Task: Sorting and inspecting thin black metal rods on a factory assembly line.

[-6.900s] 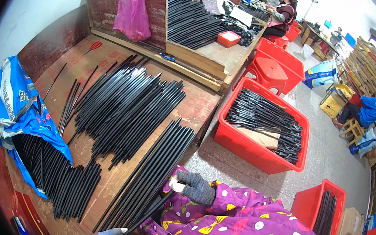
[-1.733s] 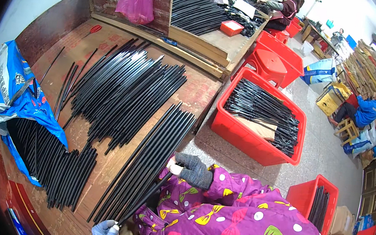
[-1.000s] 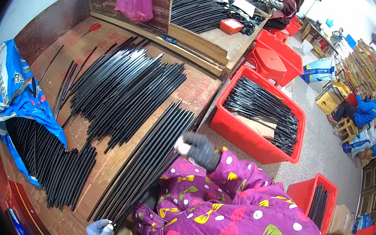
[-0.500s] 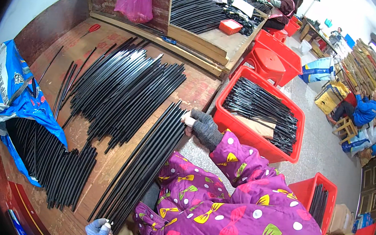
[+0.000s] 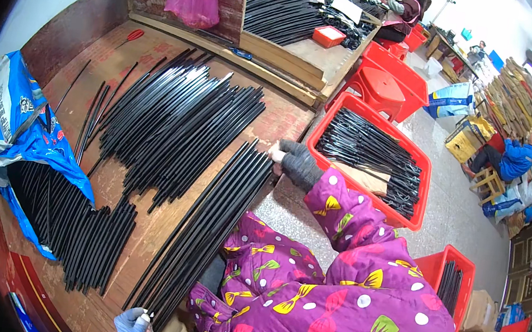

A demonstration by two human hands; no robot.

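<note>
A row of long, thin black rods (image 5: 206, 218) lies slantwise along the table's near edge. At its far end is my right hand (image 5: 298, 162), in a grey fingerless glove, its bare fingers pinched at a rod's tip. My left hand (image 5: 133, 326), in a blue-grey glove with white wraps on the fingertips, is closed at the near end of the same row. Part of it is cut off by the lower edge. Left of the row lies a big pile of black rods (image 5: 177, 128). More rods spill from a blue plastic sack (image 5: 20, 109).
On the wooden table (image 5: 98, 46) lie a red paddle-shaped item (image 5: 134, 35) and a wooden ledge (image 5: 277, 78). A red crate (image 5: 378, 117) of black parts stands right of the table, with a red stool (image 5: 381, 90) behind. Other people sit farther off.
My right hand has shifted slightly right and up at the far end of the row. My left hand has moved a little left, and its wrapped fingertips have turned upward.
</note>
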